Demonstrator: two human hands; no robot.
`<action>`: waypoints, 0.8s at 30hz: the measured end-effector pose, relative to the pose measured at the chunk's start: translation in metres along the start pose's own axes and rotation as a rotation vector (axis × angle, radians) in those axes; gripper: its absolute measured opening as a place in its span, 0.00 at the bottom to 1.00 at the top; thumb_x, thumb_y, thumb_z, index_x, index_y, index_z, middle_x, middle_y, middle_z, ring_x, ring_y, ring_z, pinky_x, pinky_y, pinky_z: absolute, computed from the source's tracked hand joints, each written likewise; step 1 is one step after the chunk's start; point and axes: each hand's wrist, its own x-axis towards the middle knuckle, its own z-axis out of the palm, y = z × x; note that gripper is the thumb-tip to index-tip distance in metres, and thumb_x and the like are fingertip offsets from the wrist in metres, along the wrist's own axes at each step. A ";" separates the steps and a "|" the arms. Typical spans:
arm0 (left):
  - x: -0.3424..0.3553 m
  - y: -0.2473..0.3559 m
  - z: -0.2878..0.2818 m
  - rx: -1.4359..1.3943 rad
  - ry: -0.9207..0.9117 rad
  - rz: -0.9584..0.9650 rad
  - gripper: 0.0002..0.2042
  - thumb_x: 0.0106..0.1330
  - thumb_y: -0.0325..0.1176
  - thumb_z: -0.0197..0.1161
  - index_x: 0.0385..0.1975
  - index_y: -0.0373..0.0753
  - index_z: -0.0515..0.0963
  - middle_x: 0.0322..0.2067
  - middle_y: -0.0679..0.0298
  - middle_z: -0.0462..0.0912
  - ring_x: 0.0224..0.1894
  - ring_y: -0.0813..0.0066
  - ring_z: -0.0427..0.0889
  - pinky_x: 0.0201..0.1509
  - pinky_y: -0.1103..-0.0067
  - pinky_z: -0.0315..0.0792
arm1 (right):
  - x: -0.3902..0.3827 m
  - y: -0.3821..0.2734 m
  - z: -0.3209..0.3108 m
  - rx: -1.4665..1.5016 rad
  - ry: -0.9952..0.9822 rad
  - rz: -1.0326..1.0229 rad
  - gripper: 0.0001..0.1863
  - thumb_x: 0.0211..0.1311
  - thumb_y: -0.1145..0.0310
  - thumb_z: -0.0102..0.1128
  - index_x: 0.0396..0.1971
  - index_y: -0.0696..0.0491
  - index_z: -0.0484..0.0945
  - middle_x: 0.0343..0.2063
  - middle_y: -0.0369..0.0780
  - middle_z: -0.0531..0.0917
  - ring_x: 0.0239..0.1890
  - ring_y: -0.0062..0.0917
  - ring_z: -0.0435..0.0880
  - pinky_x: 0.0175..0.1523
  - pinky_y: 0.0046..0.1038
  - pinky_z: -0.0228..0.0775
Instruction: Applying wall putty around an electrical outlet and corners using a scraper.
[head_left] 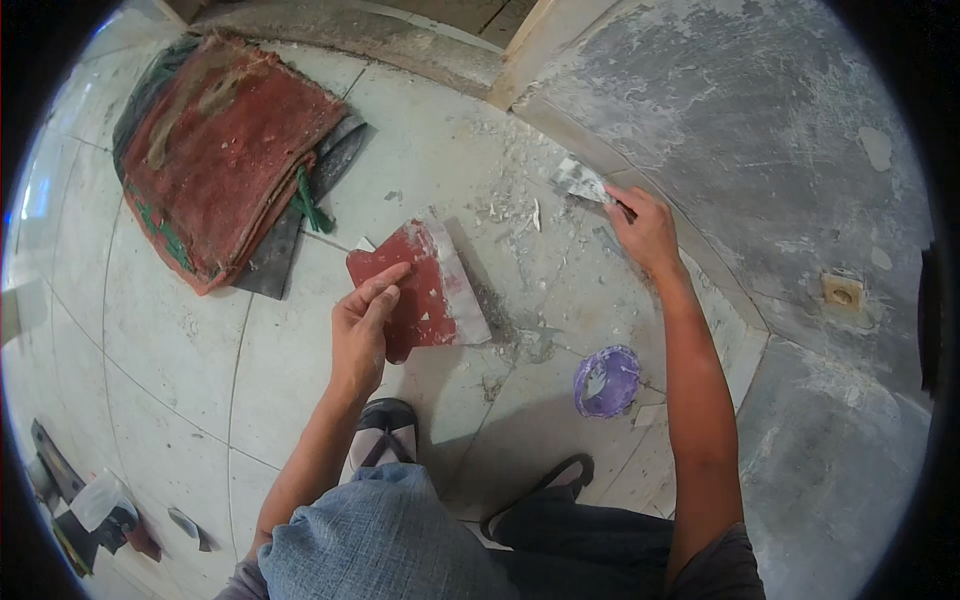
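My left hand (362,330) is closed on a wide red putty spreader (405,285), thumb and forefinger lying on its face. White crumbs stick to the red part, and its pale edge points right. In my right hand (645,228) is a small putty knife (580,182) with a dark handle. Its blade is smeared white and is held low by the foot of the grey wall (730,140); I cannot tell whether it touches the floor. Nearer to me, between my forearms, a round purple container (607,382) with white residue inside rests on the tiles.
A folded, dirty red cloth sack (225,150) lies at the far left. White flakes and dust litter the tiled floor (540,215). The wall carries a socket (842,291) on the right. Several tools (105,515) lie at lower left. My sandalled feet stand below.
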 end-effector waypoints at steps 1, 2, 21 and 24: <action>0.000 -0.001 0.000 0.016 -0.008 -0.016 0.14 0.68 0.27 0.53 0.51 0.33 0.78 0.33 0.73 0.79 0.32 0.88 0.70 0.39 0.90 0.66 | 0.005 0.002 0.005 0.012 0.001 -0.018 0.15 0.56 0.71 0.62 0.45 0.54 0.82 0.27 0.42 0.79 0.25 0.31 0.77 0.35 0.27 0.69; 0.000 0.000 0.001 0.016 -0.009 -0.015 0.14 0.68 0.27 0.53 0.51 0.33 0.78 0.33 0.73 0.79 0.32 0.88 0.70 0.39 0.90 0.66 | 0.011 0.003 0.010 0.024 0.002 -0.038 0.15 0.57 0.70 0.62 0.45 0.53 0.82 0.27 0.42 0.79 0.26 0.31 0.77 0.36 0.28 0.69; -0.005 0.004 0.001 -0.015 0.049 0.006 0.14 0.68 0.26 0.52 0.51 0.33 0.79 0.32 0.73 0.79 0.28 0.90 0.66 0.35 0.91 0.63 | 0.041 -0.014 0.045 0.105 -0.027 -0.052 0.12 0.59 0.69 0.60 0.42 0.50 0.83 0.34 0.41 0.82 0.37 0.37 0.81 0.43 0.34 0.71; -0.004 -0.001 -0.002 -0.037 0.038 0.003 0.14 0.68 0.26 0.52 0.51 0.33 0.79 0.36 0.71 0.81 0.30 0.89 0.69 0.38 0.90 0.66 | 0.052 -0.020 0.052 0.112 0.003 -0.086 0.13 0.58 0.71 0.61 0.44 0.54 0.82 0.30 0.42 0.81 0.31 0.34 0.80 0.39 0.29 0.70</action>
